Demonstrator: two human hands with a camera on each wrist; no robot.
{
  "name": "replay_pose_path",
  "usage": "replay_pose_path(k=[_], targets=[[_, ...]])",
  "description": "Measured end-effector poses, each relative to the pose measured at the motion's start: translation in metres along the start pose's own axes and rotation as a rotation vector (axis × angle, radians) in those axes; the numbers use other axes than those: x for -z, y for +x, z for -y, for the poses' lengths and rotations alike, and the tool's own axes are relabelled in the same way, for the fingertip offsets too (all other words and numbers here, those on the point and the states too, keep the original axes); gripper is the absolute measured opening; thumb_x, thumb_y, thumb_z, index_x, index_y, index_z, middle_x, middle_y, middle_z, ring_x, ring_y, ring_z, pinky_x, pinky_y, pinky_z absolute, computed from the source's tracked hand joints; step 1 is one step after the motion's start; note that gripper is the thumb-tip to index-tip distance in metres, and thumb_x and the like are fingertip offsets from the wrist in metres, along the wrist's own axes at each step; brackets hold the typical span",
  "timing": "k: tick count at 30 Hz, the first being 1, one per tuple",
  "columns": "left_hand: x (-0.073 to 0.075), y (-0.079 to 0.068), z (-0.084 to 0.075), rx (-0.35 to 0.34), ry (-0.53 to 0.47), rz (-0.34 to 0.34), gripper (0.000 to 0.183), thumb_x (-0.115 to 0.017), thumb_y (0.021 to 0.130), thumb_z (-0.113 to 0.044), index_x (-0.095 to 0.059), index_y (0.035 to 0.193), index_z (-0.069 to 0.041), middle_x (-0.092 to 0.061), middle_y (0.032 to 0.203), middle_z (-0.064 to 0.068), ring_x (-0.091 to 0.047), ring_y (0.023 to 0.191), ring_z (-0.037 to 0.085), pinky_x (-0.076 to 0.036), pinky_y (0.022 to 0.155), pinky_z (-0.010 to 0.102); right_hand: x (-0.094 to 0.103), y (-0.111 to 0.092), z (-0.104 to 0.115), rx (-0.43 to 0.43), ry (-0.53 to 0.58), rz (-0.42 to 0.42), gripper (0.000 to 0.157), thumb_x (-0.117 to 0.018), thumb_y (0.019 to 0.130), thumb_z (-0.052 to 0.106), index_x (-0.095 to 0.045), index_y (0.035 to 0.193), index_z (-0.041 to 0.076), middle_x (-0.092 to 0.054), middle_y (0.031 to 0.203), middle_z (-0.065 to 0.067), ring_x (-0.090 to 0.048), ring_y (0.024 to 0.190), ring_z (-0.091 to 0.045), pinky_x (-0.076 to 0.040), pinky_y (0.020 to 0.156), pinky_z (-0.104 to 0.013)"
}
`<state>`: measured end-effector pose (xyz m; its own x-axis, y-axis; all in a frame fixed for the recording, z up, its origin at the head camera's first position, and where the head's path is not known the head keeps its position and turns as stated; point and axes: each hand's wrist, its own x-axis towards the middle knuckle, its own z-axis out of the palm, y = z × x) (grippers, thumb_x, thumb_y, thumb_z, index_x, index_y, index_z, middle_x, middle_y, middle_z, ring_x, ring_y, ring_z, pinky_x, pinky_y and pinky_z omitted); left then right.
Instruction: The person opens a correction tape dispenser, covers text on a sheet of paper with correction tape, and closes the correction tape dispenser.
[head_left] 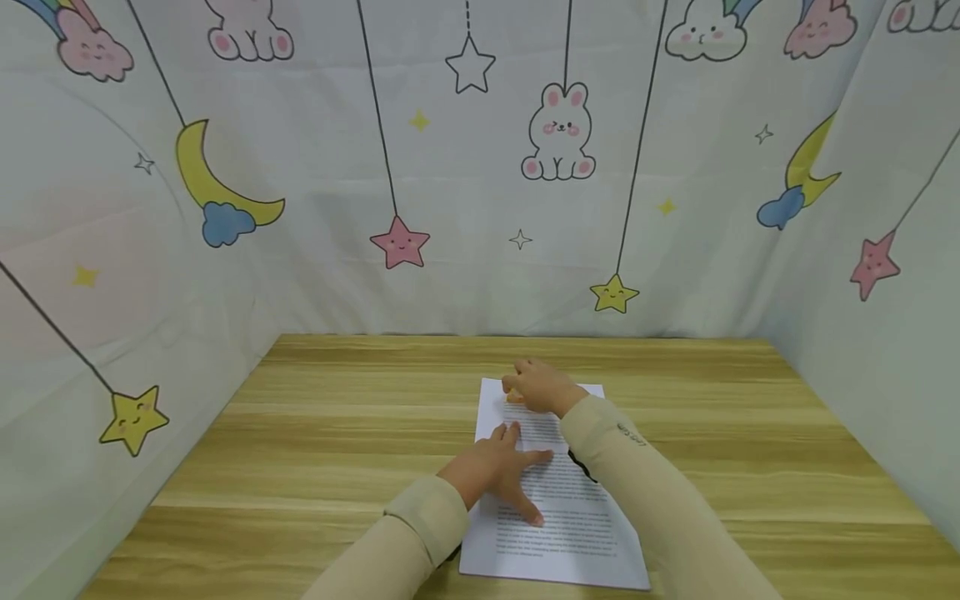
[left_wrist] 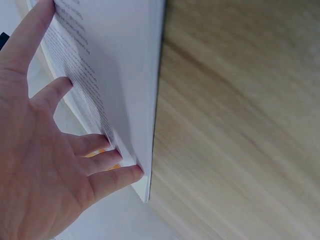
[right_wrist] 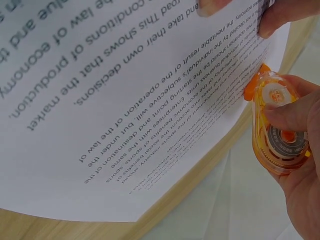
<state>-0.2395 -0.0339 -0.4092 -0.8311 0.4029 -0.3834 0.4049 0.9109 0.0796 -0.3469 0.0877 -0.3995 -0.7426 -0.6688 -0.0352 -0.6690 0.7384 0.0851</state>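
**Paper braced, correction tape at upper lines**

Left hand [head_left: 506, 471]: grip spread, fingertips pressing the printed paper [head_left: 562, 517] to the surface [head_left: 337, 458]. Bracing appears sound; pressure needs to be even, lest the paper creep.

Correction tape [right_wrist: 280, 125]: at the paper's far end, its orange tip [right_wrist: 255, 86] against the page.

Right hand [head_left: 542, 388]: grip pinching the correction tape between thumb and fingers. A level tip and light, steady pressure should serve best.
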Motion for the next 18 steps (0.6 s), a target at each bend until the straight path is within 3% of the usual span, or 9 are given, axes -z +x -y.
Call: replay_pose_path(k=[18], targets=[[0.0027,-0.0014,-0.0021,0.006,0.007,-0.002,0.091,-0.068,0.057,-0.073,-0.027,0.136,-0.055,-0.013,0.155,0.010,-0.015,0.142,0.032,-0.033,0.104,0.052,0.0019,-0.0071,-0.0035,0.012,-0.028,-0.010,0.020,-0.059,0.090,0.014,-0.060,0.109,0.019,-0.053,0.111,-0.011,-0.052,0.110,-0.032,-0.043,0.095,-0.043]])
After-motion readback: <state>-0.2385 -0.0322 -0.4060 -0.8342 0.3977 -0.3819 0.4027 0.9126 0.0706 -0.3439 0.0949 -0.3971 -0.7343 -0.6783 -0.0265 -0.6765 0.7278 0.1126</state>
